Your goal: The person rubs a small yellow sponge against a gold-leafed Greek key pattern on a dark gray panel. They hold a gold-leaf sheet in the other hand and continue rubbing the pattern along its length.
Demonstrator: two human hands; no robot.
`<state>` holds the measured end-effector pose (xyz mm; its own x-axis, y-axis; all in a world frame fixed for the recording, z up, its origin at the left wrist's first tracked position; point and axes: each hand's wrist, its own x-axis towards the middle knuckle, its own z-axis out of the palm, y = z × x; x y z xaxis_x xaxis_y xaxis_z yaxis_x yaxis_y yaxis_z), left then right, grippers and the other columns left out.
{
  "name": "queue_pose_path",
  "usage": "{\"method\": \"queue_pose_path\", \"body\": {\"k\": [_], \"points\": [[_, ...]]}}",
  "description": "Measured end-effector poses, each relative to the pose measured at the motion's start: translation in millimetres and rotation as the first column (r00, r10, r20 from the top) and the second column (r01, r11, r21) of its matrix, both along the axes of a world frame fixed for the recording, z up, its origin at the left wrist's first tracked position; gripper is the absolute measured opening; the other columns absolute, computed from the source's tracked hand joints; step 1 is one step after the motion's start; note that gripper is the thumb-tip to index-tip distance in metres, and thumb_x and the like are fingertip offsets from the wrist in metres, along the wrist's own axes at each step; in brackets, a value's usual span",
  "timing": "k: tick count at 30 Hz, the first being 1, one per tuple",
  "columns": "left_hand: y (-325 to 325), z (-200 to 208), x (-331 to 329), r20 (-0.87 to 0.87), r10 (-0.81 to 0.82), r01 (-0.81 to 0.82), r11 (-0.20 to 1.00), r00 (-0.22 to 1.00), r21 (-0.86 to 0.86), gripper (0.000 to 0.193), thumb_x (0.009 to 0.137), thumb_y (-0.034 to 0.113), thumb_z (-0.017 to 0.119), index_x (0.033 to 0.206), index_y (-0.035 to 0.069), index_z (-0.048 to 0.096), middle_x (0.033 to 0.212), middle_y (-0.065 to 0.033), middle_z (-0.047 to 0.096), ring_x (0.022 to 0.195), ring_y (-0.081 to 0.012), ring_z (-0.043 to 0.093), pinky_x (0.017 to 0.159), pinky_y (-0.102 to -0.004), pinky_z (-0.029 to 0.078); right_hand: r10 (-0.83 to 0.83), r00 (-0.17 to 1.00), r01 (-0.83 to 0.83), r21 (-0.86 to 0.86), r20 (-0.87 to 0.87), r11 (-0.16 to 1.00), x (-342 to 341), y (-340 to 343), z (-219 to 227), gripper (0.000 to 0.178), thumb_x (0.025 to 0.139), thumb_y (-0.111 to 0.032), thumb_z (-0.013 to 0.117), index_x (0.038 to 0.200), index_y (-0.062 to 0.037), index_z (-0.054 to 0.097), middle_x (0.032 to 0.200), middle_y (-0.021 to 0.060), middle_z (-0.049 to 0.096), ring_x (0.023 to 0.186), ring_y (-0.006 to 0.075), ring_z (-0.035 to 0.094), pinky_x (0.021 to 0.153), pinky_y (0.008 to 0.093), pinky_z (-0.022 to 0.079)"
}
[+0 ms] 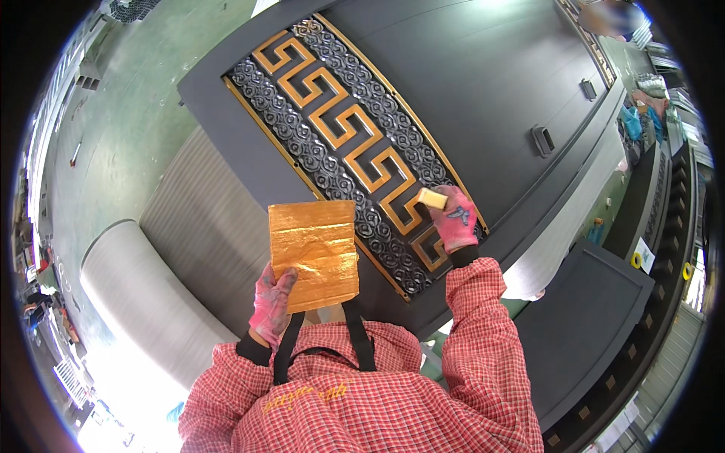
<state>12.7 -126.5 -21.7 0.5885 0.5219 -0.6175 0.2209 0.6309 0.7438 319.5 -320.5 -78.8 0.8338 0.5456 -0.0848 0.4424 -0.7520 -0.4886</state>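
My left hand (270,308), in a stained pink glove, grips the lower left edge of a flat rectangular board (316,245) covered in shiny gold paint. Its thumb lies on the gold face. A pale yellow sponge (431,198) is pinched in my right hand (458,220), which also wears a pink glove. The sponge is over the lower right of a decorated band on a large dark grey panel (476,68). Along that band runs a raised gold key pattern (353,124), between silver-black scroll reliefs (325,175) with thin gold edges. Whether the sponge touches the relief I cannot tell.
A big roll of grey-white sheet material (143,294) lies left of the panel on the green floor (128,128). Two dark handles (542,141) stick up from the panel's right part. More dark panels (585,302) and yellow tape rolls (636,260) are at the right.
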Motion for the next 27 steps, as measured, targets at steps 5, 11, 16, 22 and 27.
{"method": "queue_pose_path", "body": {"k": [5,11,16,22,27], "points": [[-4,6,1,0.008,0.010,-0.010,1.000,1.000,0.001,0.030,0.095,0.014,0.058,0.123,0.002,0.053,0.111,-0.0006,0.061,0.099,-0.0079,0.053,0.088,-0.0236,0.042,-0.067,0.985,0.118,0.340,-0.157,0.933,-21,17,26,0.031,0.070,-0.008,0.077,0.098,-0.0020,0.064,0.087,0.0115,0.068,0.080,0.0236,0.068,0.070,0.0308,0.054],[-10,-4,-14,0.088,-0.058,0.058,0.998,0.994,0.007,0.037,0.095,0.015,0.059,0.127,0.001,0.049,0.115,-0.0019,0.059,0.102,-0.0090,0.054,0.091,-0.0257,0.043,0.369,0.894,-0.271,0.348,-0.255,0.897,-118,52,99,0.031,0.064,-0.011,0.076,0.095,-0.0102,0.068,0.090,0.0113,0.068,0.080,0.0315,0.067,0.071,0.0358,0.055],[-14,11,-23,0.046,-0.105,0.103,0.994,0.993,0.042,0.034,0.096,0.013,0.055,0.128,0.001,0.048,0.118,-0.0032,0.059,0.106,-0.0109,0.054,0.095,-0.0267,0.043,0.417,0.886,-0.366,0.246,-0.204,0.897,-153,45,102,0.037,0.064,-0.012,0.075,0.099,-0.0073,0.065,0.096,0.0107,0.066,0.086,0.0307,0.064,0.075,0.0371,0.052],[-16,3,-43,0.109,-0.094,0.100,0.994,0.990,-0.043,0.035,0.094,0.014,0.059,0.126,0.002,0.050,0.115,-0.0046,0.061,0.102,-0.0126,0.058,0.089,-0.0279,0.048,0.413,0.889,-0.349,0.293,-0.197,0.890,-181,37,104,0.031,0.065,-0.011,0.073,0.095,-0.0087,0.066,0.094,0.0098,0.066,0.085,0.0303,0.065,0.075,0.0368,0.053],[-3,-6,-79,0.054,-0.012,0.012,1.000,0.998,-0.014,0.038,0.093,0.015,0.062,0.127,0.003,0.049,0.114,-0.0050,0.060,0.102,-0.0160,0.059,0.086,-0.0319,0.052,0.075,0.982,-0.021,0.298,-0.172,0.954,-160,5,84,0.031,0.067,-0.002,0.076,0.096,-0.0065,0.065,0.087,0.0065,0.067,0.079,0.0200,0.067,0.070,0.0292,0.053]]}}
